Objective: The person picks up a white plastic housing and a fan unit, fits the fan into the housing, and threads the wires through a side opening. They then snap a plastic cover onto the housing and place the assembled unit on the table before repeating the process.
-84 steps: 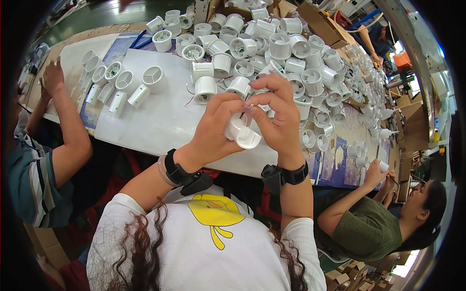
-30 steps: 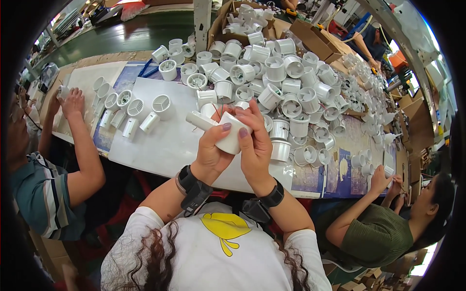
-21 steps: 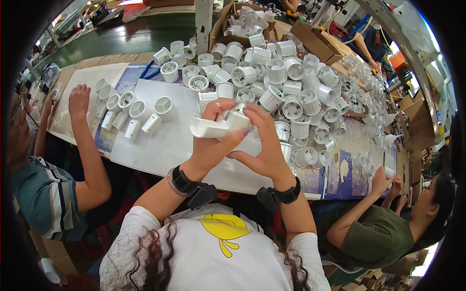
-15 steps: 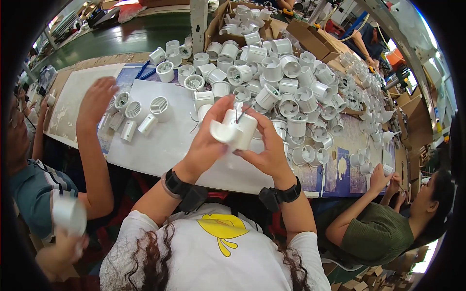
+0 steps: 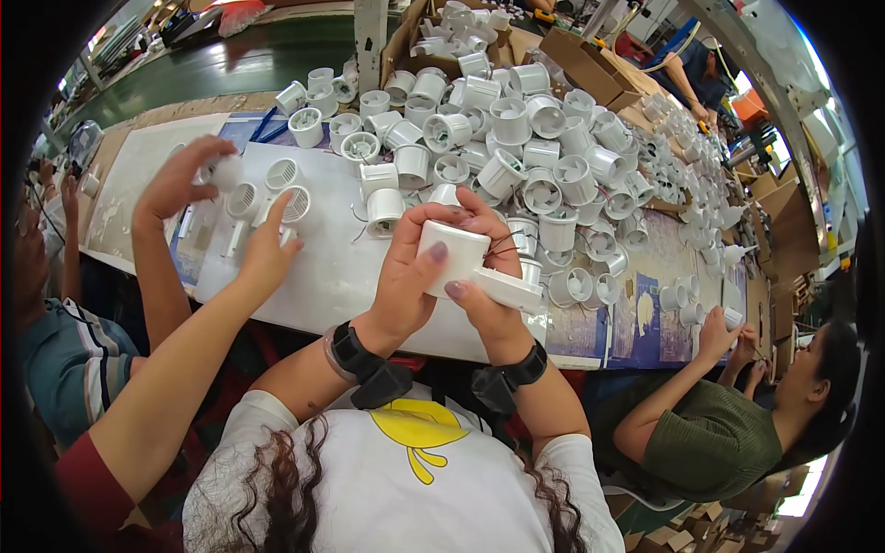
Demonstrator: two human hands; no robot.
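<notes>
One white housing [image 5: 464, 243], side stem [image 5: 513, 291] rightward, was held above the surface [image 5: 336, 290]; left hand [image 5: 403, 274] and right hand [image 5: 486, 309] both gripped it. Thin wires [image 5: 502, 243], apparently loose though partly hidden, called for gentle turning without pinching.

A white housing [image 5: 463, 252] with thin wires [image 5: 499, 243] is held tilted, its slim handle [image 5: 510, 290] pointing lower right.

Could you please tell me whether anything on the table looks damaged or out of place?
The blue mat on the right has a pale, uneven blotch, so it looks stained or worn. The piled cups lie jumbled at many angles. The held cup shows no visible damage.
</notes>
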